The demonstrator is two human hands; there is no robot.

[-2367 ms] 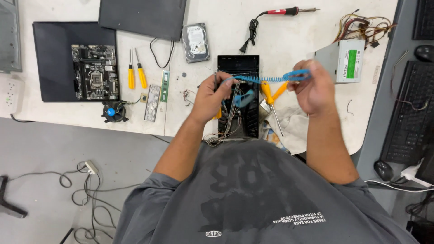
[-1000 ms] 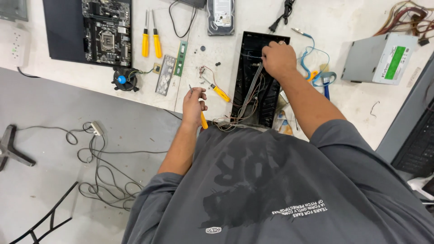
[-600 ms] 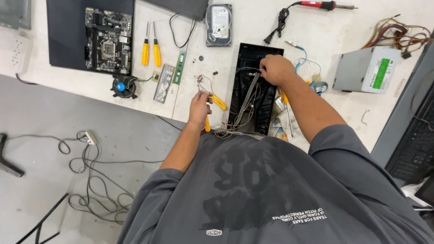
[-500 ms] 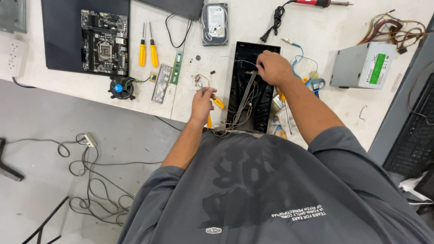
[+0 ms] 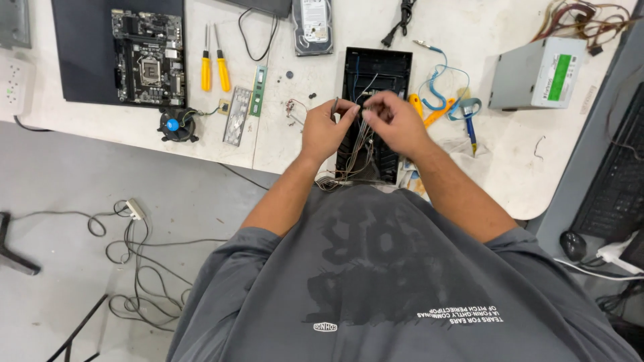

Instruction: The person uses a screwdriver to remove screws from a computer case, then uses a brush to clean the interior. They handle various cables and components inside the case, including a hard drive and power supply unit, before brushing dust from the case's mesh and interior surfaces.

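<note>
Both hands meet over the black front panel (image 5: 376, 74): left hand (image 5: 324, 131) grips a screwdriver (image 5: 335, 106); right hand (image 5: 396, 121) pinches the wire bundle (image 5: 362, 137). Wiring remains loose, apparently unfinished.

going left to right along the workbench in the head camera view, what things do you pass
white power strip → motherboard → two yellow screwdrivers → green memory stick → left hand → black panel → right hand → blue coiled cord → grey power supply box → black keyboard
</note>
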